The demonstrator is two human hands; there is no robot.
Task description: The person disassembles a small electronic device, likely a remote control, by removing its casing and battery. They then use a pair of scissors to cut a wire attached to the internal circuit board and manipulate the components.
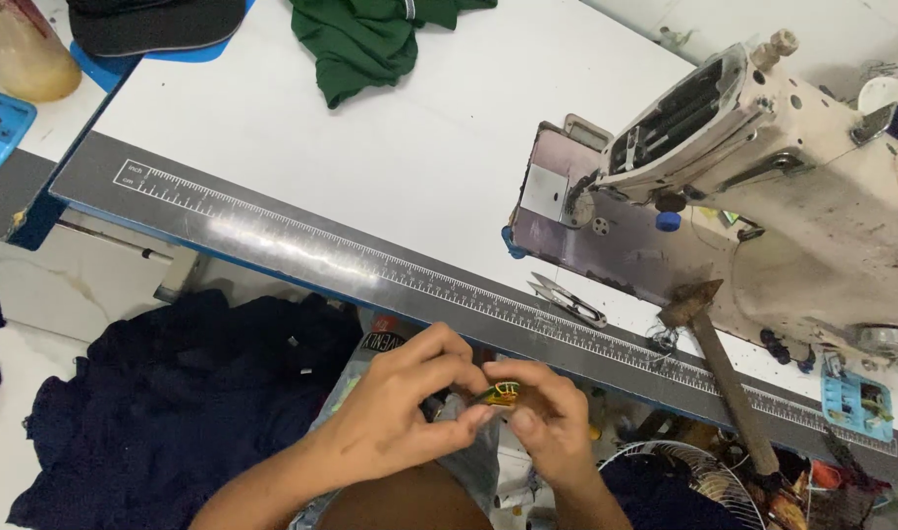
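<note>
Nearest the camera, the left hand (395,412) and the right hand (547,417) met below the desk's (390,167) front edge, fingertips of both pinched together on a small green-and-yellow piece (501,394), held in the air between them, over the lap. It looked light, thin and probably soft, best gripped by its edges with fingertips. A dark navy cloth (174,412) lay heaped to the left. On the desk's front edge lay thread snips (567,297) and a hammer (719,363), beside the sewing machine (763,186).
</note>
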